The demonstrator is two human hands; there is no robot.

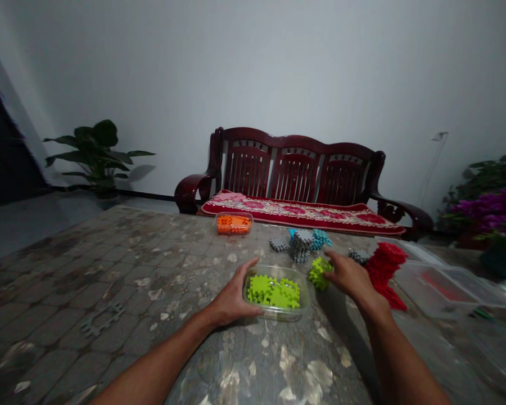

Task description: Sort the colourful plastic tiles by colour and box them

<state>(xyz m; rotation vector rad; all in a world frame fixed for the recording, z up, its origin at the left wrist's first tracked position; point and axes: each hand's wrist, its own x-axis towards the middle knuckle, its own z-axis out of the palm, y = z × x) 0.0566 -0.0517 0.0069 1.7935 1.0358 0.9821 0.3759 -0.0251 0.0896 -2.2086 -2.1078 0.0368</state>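
Note:
My left hand (233, 295) wraps round the left side of a clear plastic box (304, 297) that holds lime-green interlocking pieces (274, 291). Just right of the box, my right hand (349, 274) closes its fingers on a small clump of loose green pieces (317, 273) lying on the table. Behind them stand a stack of grey pieces (300, 246) and some blue pieces (321, 238). A heap of red pieces (383, 270) lies right of my right hand.
A clear box of orange pieces (234, 223) sits farther back on the stone-patterned table (122, 292). Empty clear containers (442, 281) lie at the right. A dark wooden bench (295, 180), a potted plant (96, 152) and purple flowers (495, 211) stand beyond.

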